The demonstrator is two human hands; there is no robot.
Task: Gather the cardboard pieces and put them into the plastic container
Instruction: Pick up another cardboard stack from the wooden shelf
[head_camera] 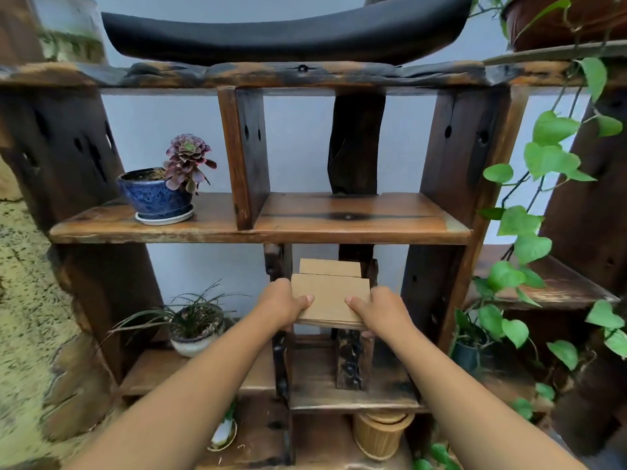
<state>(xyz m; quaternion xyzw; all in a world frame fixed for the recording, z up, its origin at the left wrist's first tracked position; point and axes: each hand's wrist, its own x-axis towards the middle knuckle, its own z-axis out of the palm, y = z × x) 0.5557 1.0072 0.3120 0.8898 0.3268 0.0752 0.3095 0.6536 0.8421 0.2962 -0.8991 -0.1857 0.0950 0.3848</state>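
Both forearms reach in from the near edge of the view toward the middle of a dark rustic wooden shelf unit (pixel 356 217). Left hand (pixel 283 305) grips the left side of a stack of cardboard pieces (pixel 330 300); right hand (pixel 380 312) grips the right side. Thumbs lie on top of the stack and the other fingers curl beneath it, so each hand is closed on the cardboard.

Stack held roughly level, in front of the narrow central bay below the middle board. Whether its far end rests on anything cannot be told. A second, smaller layer of cardboard shows at the back of the stack, offset from the front sheet, so the pieces are not squared up. Judgement: the two-sided grip serves to keep loose sheets from sliding apart.

Plastic container: not identifiable in view. Judgement: gathering is in hand; depositing is not yet done.

Surroundings:
- blue glazed pot with a purple succulent (pixel 159 195), left end of the middle board
- grassy plant in a pale pot (pixel 195 329), left bay of the lower board
- ribbed tan jar (pixel 380 434), below the central bay
- trailing green vine (pixel 543 164) along the right side of the unit
- black cushion (pixel 285 32) on the top board

Risk, as judgement: the offset rear piece may slip when the stack tilts.
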